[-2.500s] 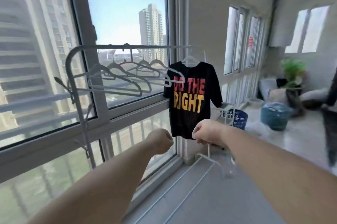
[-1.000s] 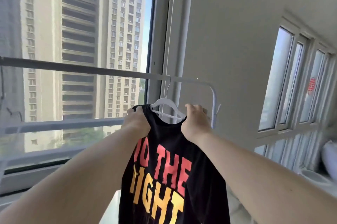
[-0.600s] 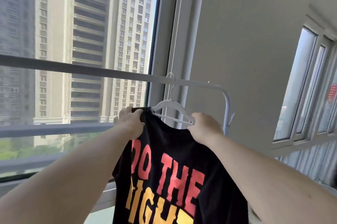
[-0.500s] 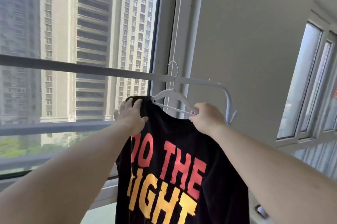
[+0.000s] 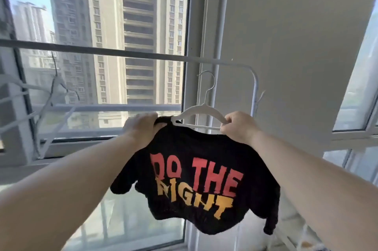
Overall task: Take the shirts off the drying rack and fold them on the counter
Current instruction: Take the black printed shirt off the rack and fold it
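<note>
Shirt: the black T-shirt with red and yellow lettering [image 5: 196, 181] hangs below the grey metal rack rail [image 5: 122, 53], clear of it.
Left hand: my left hand [image 5: 143, 128] bunches the shirt's shoulder, fingers curled into the cloth, to slip it off.
Right hand: my right hand [image 5: 238, 126] pinches the white plastic hanger [image 5: 196, 111] at its end, steadying it.
Room: the hook sits below the rail, unhooked; open space lies toward me.

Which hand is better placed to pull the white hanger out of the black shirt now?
Right. The right hand already grips the white hanger at its end, while the left hand holds the black shirt collar.
</note>
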A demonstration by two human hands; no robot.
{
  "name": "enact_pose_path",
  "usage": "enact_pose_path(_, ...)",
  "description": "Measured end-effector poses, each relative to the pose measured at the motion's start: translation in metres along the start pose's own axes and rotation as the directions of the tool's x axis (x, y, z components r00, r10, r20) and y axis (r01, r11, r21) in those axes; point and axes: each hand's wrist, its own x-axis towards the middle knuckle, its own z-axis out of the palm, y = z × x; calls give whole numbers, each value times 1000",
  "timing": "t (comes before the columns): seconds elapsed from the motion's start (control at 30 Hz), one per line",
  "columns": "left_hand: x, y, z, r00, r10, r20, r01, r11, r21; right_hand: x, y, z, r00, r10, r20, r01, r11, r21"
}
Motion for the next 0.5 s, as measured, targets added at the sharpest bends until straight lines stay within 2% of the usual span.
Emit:
enact_pose_path(0.1,-53,6,9,991,-78,110,80,997,-9,-34,-10,19,983,-79,168,48,982,183)
enact_pose_path(0.17,-81,4,16,979,-127,158,136,990,-48,-49,-21,31,974,-91,206,33,962,271)
enact_pose_path(0.3,-120,-4,9,936,-216,277,234,972,-33,-73,-42,58,951,-48,305,-38,962,271)
enact_pose_path(0.4,-141,-25,-7,859,-287,425,349,934,-74,-92,-59,88,947,-15,322,-96,940,326)
enact_pose_path(0.43,-146,-32,-11,837,-305,454,366,929,-51,-97,-66,96,947,-5,323,-107,938,328)
enact_pose_path(0.5,-159,-41,-15,835,-344,429,345,935,80,-106,-79,107,948,-6,319,-97,947,305)
